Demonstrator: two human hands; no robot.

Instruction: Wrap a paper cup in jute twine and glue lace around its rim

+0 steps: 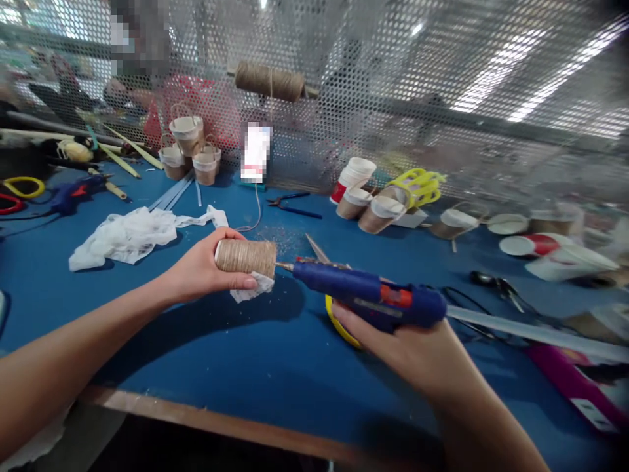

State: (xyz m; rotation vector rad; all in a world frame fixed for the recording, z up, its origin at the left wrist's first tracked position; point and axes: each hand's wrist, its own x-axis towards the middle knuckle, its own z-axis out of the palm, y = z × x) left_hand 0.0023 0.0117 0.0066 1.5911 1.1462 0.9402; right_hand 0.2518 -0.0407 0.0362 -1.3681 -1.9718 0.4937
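My left hand (209, 265) grips a small cup wrapped in brown twine (248, 255), tipped on its side above the blue table. A strip of white lace (253, 288) hangs from the cup's lower side, by my thumb. In my right hand (393, 341) is a blue hot glue gun (344, 283), its metal nozzle pointing left at the end of the cup, touching or very close to it. A clear glue stick (521, 328) sticks out of the gun's back. Partly hidden under the gun lie yellow-handled scissors (341, 324).
White lace fabric (130, 236) is bunched at left, near a second glue gun (73, 193). Twine-wrapped cups (204, 164) stand behind, with more cups (381, 213) at right. Pliers (295, 205) lie mid-table. A twine roll (269, 81) hangs on the perforated metal screen (383, 98).
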